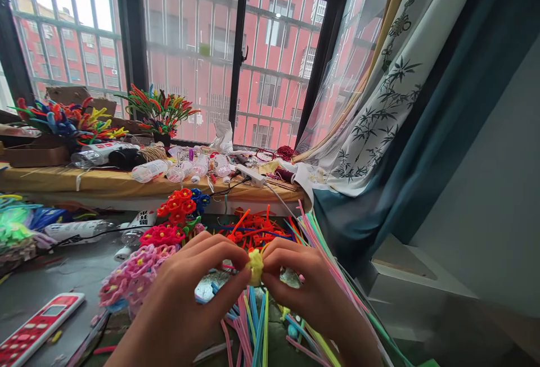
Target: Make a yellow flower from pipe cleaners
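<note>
A small yellow fuzzy piece (255, 267) is held up between both hands, near the middle of the view. My left hand (202, 277) pinches its left side between thumb and fingers. On the right side, the fingertips of my right hand (301, 277) are closed against the same piece. Pink, blue and yellow fuzzy stems (253, 322) lie below and behind the hands. Left of my left hand are pink fuzzy flowers (135, 277), with red flowers (177, 205) farther back.
A red and white remote (40, 327) lies at the lower left. Plastic bottles (80, 231) rest on the grey table. The windowsill (101, 181) holds more bottles, a box and colourful stem bunches. Long stems (320, 249) lean at the right, beside the curtain.
</note>
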Tool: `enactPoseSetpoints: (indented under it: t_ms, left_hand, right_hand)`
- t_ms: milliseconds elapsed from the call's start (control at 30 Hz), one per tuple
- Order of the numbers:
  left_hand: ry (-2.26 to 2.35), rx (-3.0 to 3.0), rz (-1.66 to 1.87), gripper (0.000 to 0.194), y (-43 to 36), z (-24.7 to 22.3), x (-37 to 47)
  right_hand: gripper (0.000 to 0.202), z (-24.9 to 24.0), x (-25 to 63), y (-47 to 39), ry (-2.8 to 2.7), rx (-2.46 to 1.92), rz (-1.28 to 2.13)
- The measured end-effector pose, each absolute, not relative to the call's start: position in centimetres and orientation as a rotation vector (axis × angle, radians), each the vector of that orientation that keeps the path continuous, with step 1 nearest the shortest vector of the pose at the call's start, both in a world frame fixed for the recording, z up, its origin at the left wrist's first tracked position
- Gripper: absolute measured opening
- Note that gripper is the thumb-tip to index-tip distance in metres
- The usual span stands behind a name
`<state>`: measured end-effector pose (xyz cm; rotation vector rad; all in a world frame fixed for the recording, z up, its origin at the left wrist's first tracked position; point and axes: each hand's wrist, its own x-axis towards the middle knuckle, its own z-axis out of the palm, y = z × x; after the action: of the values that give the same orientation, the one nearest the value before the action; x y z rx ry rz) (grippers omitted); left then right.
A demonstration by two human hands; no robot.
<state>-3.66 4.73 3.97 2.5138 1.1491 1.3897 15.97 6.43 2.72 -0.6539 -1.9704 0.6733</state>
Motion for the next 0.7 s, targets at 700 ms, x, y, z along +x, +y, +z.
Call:
enactPoseSetpoints:
  t_ms: [700]
  left_hand:
    - [1.057, 2.594, 1.477, 0.009, 5.3, 4.0, -4.5]
  right_hand:
    - [0.017, 2.6, 15.3, 6.8, -1.89, -0.721, 0.699]
